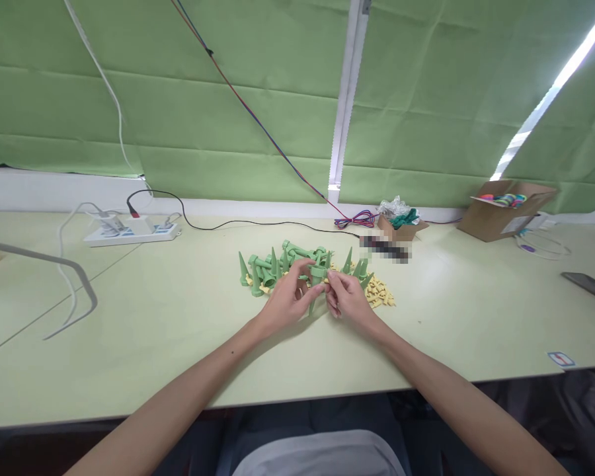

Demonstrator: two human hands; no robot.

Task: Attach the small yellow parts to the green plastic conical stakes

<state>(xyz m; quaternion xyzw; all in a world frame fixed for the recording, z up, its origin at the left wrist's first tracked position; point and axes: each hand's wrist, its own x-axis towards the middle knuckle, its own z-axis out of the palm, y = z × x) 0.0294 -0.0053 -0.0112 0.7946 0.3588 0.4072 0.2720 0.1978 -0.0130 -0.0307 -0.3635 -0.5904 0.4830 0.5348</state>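
We list, at the middle of a pale table, one green spiked part, raised before a heap and held between two bare hands. Left hand: half open, thumb and fingers curved about the part's wide top, which it has hold of. Right hand: fingers bent and gathered close at the part's right side; whether they pinch it or a small piece, we cannot tell. Behind and beside the hands we count a heap of green spikes, some upright on their caps, others lying, with yellow pieces loose at the right and more among the spikes. Towards the rear edge we enter: a white power strip, left; a small open carton; and, farther right, a larger cardboard box.
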